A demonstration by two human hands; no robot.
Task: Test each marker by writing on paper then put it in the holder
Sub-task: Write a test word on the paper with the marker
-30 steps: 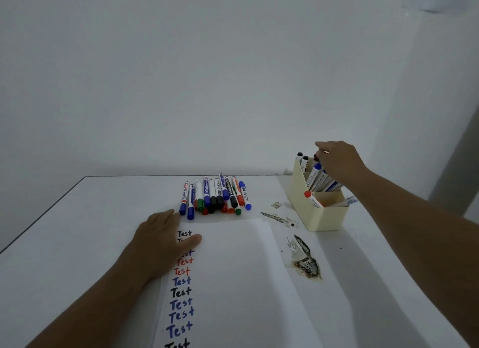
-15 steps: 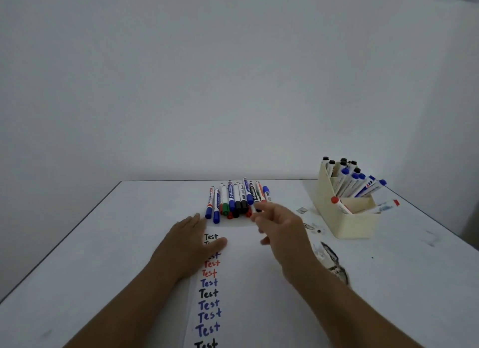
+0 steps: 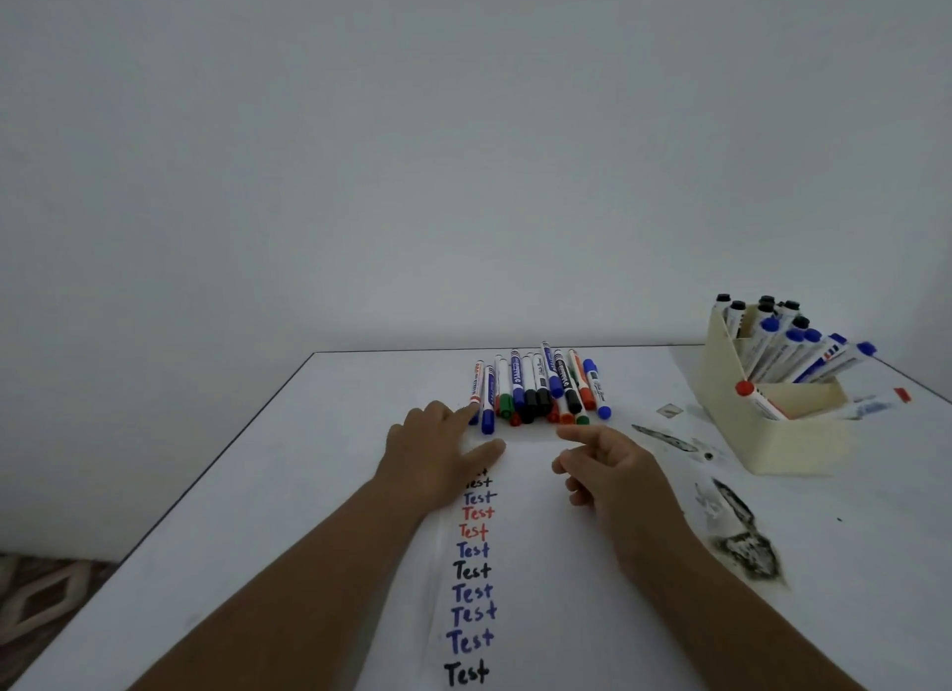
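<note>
Step in hand, as I'm judging it: picking the next marker. Left hand [image 3: 438, 453] is lying flat w/ fingers straight on the paper [image 3: 536, 561], pinning it; its fingertips are touching the leftmost marker in the pile of markers [image 3: 538, 389] at the counter [image 3: 257, 484] far edge. Right hand [image 3: 602, 466] is hovering just short of the pile, index out, other fingers loosely curled, holding nothing. Next move calls for pinching one marker, uncapping, writing below... well, beside the "Test" column [image 3: 471, 572]. Counts: approx 13 markers in pile, approx 12 in the holder [image 3: 772, 433], 1 sheet, 10+ "Test" words showing.
</note>
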